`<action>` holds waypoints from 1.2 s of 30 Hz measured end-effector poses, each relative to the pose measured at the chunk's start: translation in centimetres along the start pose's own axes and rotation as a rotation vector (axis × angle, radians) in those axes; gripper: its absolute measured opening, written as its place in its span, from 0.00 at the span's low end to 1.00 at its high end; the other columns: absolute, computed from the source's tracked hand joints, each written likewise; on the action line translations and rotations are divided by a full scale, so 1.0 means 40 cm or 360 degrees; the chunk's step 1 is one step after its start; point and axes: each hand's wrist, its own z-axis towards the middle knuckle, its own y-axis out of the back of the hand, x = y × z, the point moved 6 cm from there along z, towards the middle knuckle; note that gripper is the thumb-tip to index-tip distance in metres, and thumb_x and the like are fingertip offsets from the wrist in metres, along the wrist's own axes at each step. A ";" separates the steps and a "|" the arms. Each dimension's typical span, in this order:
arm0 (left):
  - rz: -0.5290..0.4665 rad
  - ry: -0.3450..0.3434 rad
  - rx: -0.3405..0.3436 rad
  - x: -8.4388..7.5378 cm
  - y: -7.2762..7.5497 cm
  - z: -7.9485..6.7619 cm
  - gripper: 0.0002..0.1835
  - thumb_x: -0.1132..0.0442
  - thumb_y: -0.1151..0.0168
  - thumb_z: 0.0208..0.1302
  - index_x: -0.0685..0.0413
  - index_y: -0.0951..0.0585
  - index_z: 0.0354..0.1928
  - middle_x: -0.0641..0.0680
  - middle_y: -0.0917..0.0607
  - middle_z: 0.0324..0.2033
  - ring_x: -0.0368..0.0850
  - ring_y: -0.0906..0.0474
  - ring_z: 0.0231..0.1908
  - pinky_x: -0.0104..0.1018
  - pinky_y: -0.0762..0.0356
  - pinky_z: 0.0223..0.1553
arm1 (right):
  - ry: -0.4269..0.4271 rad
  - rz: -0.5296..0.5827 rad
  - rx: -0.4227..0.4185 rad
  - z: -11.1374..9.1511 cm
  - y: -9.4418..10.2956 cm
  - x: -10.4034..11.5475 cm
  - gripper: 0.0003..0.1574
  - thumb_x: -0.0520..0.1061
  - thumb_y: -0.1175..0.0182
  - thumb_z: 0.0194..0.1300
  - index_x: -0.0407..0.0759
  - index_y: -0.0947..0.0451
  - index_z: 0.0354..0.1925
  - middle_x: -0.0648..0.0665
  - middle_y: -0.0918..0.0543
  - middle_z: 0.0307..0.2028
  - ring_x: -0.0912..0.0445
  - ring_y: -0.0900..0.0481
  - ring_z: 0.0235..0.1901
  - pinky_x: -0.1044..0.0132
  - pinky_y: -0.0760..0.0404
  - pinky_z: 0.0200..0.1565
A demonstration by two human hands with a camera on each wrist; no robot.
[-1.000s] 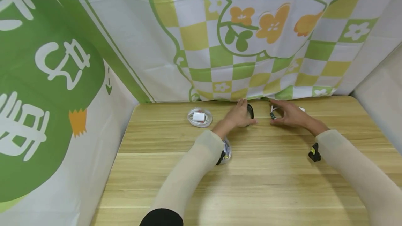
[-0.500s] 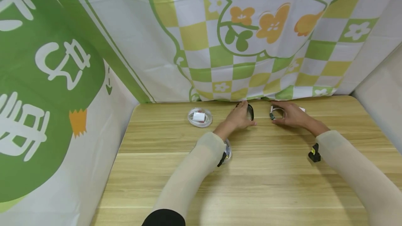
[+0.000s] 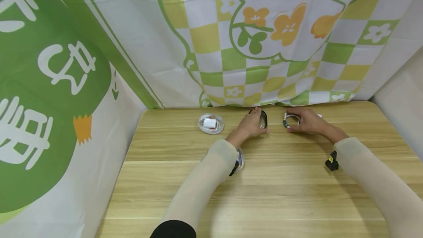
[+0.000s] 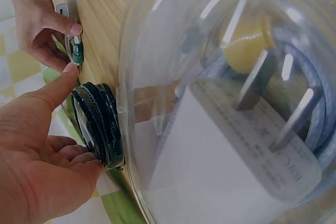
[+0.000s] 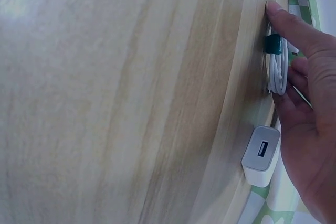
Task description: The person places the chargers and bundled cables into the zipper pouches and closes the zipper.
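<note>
Since the frame of a second ago, we log a slight pull-back of the left hand (image 3: 248,124) from the patterned cloth (image 3: 231,60); more of the black-rimmed pouch (image 4: 100,124) shows in the head view. We note the right hand (image 3: 308,121) nearly in place, with more of its white cable loop exposed.

Left: we see the fingers curled about the pouch, which stands on edge on the table (image 3: 281,194) near the cloth. We cannot tell whether the thumb tip touches it.

Right: we record the fingers and thumb holding the coiled white cable (image 5: 277,72) from opposite ends, the coil upright on the table, bound by a green tie (image 5: 273,44). We find a white adapter (image 5: 260,156), USB port showing, just beside this hand.

Left of the pouch we mark a clear round case (image 3: 214,133) with a white plug (image 3: 210,123) inside. We place a second clear case (image 4: 131,77) by the left cuff, partly hidden by the sleeve in the head view; through its wall we see a pronged white charger (image 4: 189,150), a pale blue cord (image 4: 319,111) and something yellow.
</note>
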 end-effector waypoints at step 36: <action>-0.0463 -0.0229 0.0096 0.006 0.010 -0.006 0.31 0.61 0.60 0.85 0.40 0.44 0.85 0.65 0.52 0.84 0.55 0.46 0.82 0.54 0.37 0.75 | 0.0087 -0.0089 -0.0141 -0.015 -0.002 0.007 0.35 0.48 0.16 0.53 0.33 0.14 0.56 0.33 0.12 0.55 0.33 0.16 0.56 0.37 0.19 0.58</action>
